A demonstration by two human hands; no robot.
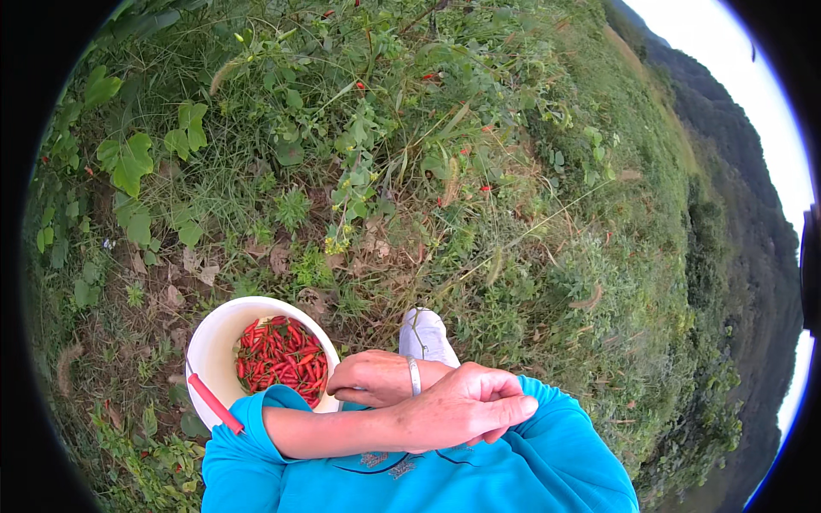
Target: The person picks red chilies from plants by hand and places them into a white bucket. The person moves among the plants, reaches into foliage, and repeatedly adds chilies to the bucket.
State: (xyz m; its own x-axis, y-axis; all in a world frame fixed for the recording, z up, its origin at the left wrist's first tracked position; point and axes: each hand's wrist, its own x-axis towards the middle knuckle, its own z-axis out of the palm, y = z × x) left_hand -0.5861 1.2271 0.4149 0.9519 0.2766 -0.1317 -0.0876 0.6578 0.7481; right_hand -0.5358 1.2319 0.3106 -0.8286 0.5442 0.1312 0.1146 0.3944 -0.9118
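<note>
My left forearm crosses in front of my body, and my left hand (478, 410) grips at the cuff of my right blue sleeve (551, 410) with curled fingers. Beyond it, my right hand (372, 378) reaches leftward with loosely bent fingers beside the bucket. I see nothing in it; its fingertips are partly hidden. A silver bracelet (414, 375) circles the right wrist. The white bucket (208, 333) stands on the ground at my left, holding several red chili peppers (285, 359) with some green stems. Its wire bail with a red grip (215, 404) hangs over the near left side.
A white shoe (426, 333) shows just beyond my right hand. Tangled weeds and grass (385, 160) spread ahead, dotted with red peppers (485, 188). Dry leaves (208, 274) lie on soil beyond the bucket. Broad-leaved plants (131, 160) grow at left; wooded hills (737, 160) rise at right.
</note>
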